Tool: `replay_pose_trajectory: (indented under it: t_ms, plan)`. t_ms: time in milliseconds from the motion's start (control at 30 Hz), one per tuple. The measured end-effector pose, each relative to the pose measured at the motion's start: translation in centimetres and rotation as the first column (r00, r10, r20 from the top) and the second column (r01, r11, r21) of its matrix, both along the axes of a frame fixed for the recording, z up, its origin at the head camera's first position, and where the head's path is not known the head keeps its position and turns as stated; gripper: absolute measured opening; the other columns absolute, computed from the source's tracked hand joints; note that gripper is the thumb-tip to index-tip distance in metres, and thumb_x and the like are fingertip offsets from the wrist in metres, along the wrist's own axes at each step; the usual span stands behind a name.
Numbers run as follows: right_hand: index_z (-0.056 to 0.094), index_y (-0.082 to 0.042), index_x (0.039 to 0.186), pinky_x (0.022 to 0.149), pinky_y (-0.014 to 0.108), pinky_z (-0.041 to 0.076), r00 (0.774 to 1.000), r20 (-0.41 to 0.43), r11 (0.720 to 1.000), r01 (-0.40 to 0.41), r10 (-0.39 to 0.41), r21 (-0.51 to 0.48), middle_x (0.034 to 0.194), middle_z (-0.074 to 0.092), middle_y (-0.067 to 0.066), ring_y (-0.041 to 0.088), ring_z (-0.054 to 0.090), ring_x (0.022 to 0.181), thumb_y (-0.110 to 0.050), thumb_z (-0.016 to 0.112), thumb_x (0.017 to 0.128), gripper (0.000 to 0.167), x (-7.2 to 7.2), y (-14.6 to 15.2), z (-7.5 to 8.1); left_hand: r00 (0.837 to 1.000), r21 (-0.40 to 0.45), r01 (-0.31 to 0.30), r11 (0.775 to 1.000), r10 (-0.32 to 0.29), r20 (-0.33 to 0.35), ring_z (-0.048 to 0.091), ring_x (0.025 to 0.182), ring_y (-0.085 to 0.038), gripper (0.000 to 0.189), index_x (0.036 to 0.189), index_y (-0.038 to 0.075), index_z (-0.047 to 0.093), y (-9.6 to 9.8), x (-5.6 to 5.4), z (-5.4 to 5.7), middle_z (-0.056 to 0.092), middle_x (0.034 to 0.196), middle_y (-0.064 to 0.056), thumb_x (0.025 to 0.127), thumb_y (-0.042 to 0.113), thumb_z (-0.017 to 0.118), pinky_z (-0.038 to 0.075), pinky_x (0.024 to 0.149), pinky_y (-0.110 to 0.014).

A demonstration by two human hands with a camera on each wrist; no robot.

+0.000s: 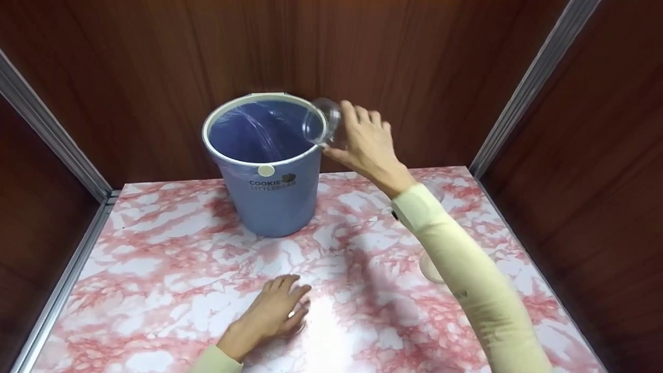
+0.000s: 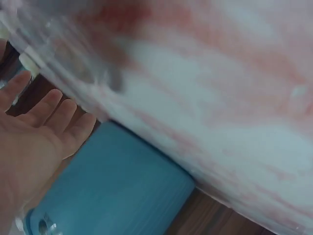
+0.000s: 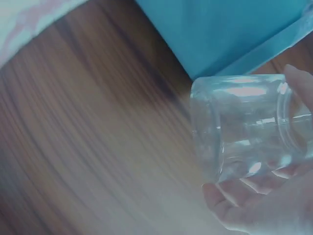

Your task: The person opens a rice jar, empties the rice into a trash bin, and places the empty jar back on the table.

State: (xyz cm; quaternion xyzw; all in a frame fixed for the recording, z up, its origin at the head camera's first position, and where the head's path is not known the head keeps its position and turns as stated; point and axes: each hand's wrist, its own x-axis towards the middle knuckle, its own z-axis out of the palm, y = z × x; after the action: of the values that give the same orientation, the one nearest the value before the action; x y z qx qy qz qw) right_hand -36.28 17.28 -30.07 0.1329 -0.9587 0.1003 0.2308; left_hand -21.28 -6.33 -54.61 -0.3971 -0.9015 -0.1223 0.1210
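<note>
At the right rim of a blue bin (image 1: 274, 207), my right hand (image 1: 370, 142) grips a clear plastic jar (image 1: 323, 122), thumb on one side and fingers on the other. The jar is tipped sideways, one end over the rim. In the right wrist view the see-through jar (image 3: 244, 127) shows no visible contents, with the bin's wall (image 3: 234, 34) just beyond it. My left hand (image 1: 272, 308) hovers low over the table in front of the bin, its fingers loosely bent and holding nothing. The left wrist view shows its palm side (image 2: 39, 137) near the bin (image 2: 117, 186).
A thin clear bag (image 1: 254, 124) lines the bin. A round pale see-through item (image 1: 431, 267) lies on the marbled table (image 1: 171, 269), partly behind my right sleeve; another clear item (image 1: 436, 190) sits farther back. Dark wood-look panels (image 1: 414, 62) enclose the table at the back and sides.
</note>
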Motion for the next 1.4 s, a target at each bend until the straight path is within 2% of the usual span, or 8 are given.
replay_pose_trajectory:
  t_ms: [100, 233, 433, 533, 700, 1033, 1233, 1400]
  plan:
    - [0.034, -0.015, 0.145, 0.091, 0.054, 0.044, 0.999, 0.020, 0.992, -0.024, 0.026, -0.121, 0.134, 0.057, 0.015, 0.038, 0.053, 0.119, -0.058, 0.076, 0.074, 0.093, 0.9, 1.6, -1.6, 0.999, 0.050, -0.004, 0.999, 0.007, -0.048, 0.057, 0.115, -0.034, 0.039, 0.126, 0.014, 0.060, -0.2, -0.9, 0.9, 0.059, 0.125, -0.017, 0.090, 0.027, 0.067, 0.051, 0.090, -0.050]
    - [0.037, -0.014, 0.143, 0.089, 0.051, 0.049, 0.993, 0.085, 0.973, -0.061, 0.082, -0.221, 0.121, 0.062, 0.013, 0.033, 0.057, 0.112, -0.058, 0.077, 0.074, 0.091, 2.4, 3.3, -4.3, 0.998, 0.098, 0.003, 0.995, 0.002, -0.059, 0.058, 0.115, -0.034, 0.039, 0.126, 0.013, 0.059, -0.3, -1.9, 2.5, 0.059, 0.126, -0.016, 0.090, 0.023, 0.067, 0.052, 0.091, -0.050]
    - [0.036, -0.008, 0.146, 0.100, 0.050, 0.047, 0.971, 0.186, 0.949, -0.087, 0.148, -0.304, 0.134, 0.055, 0.016, 0.033, 0.056, 0.120, -0.056, 0.078, 0.075, 0.095, 4.3, 5.0, -7.7, 0.994, 0.176, 0.017, 0.984, 0.002, -0.108, 0.060, 0.113, -0.030, 0.034, 0.124, 0.013, 0.061, -0.1, -3.2, 4.6, 0.060, 0.124, -0.012, 0.091, 0.022, 0.066, 0.052, 0.092, -0.045]
    - [0.037, -0.010, 0.146, 0.100, 0.049, 0.048, 0.960, 0.203, 0.926, -0.108, 0.192, -0.362, 0.135, 0.056, 0.014, 0.030, 0.058, 0.119, -0.052, 0.079, 0.075, 0.092, 5.2, 5.7, -9.0, 0.994, 0.198, 0.019, 0.980, 0.003, -0.107, 0.061, 0.113, -0.028, 0.033, 0.123, 0.013, 0.062, 0.0, -3.5, 5.3, 0.061, 0.123, -0.011, 0.091, 0.022, 0.066, 0.052, 0.093, -0.044]
    - [0.037, -0.013, 0.145, 0.093, 0.052, 0.051, 0.942, 0.260, 0.895, -0.083, 0.215, -0.438, 0.129, 0.060, 0.016, 0.033, 0.062, 0.111, -0.051, 0.081, 0.074, 0.091, 6.5, 6.9, -11.3, 0.992, 0.209, 0.036, 0.977, -0.010, -0.124, 0.061, 0.110, -0.027, 0.032, 0.121, 0.012, 0.063, 0.3, -3.7, 5.8, 0.062, 0.120, -0.011, 0.091, 0.021, 0.067, 0.052, 0.093, -0.043]
    - [0.038, -0.007, 0.146, 0.096, 0.050, 0.047, 0.877, 0.359, 0.846, -0.092, 0.319, -0.525, 0.129, 0.058, 0.018, 0.032, 0.057, 0.113, -0.042, 0.083, 0.076, 0.090, 8.7, 8.7, -16.6, 0.986, 0.216, 0.098, 0.972, -0.065, -0.151, 0.062, 0.107, -0.024, 0.028, 0.117, 0.014, 0.063, 1.5, -4.1, 6.4, 0.062, 0.116, -0.008, 0.089, 0.017, 0.067, 0.052, 0.091, -0.040]
    - [0.041, -0.009, 0.138, 0.095, 0.056, 0.049, 0.808, 0.421, 0.803, -0.103, 0.412, -0.588, 0.136, 0.054, 0.025, 0.041, 0.055, 0.122, -0.036, 0.082, 0.077, 0.079, 9.7, 9.4, -18.9, 0.974, 0.211, 0.164, 0.964, -0.123, -0.193, 0.062, 0.104, -0.023, 0.025, 0.114, 0.012, 0.064, 3.1, -4.7, 7.2, 0.062, 0.111, -0.007, 0.089, 0.015, 0.067, 0.051, 0.092, -0.039]
    - [0.039, -0.012, 0.141, 0.092, 0.052, 0.051, 0.777, 0.457, 0.811, -0.115, 0.433, -0.574, 0.136, 0.053, 0.028, 0.041, 0.056, 0.120, -0.038, 0.082, 0.077, 0.081, 10.5, 10.0, -20.5, 0.964, 0.159, 0.201, 0.967, -0.166, -0.210, 0.063, 0.104, -0.024, 0.025, 0.114, 0.013, 0.065, 4.5, -4.9, 8.3, 0.064, 0.111, -0.007, 0.089, 0.014, 0.065, 0.051, 0.093, -0.039]
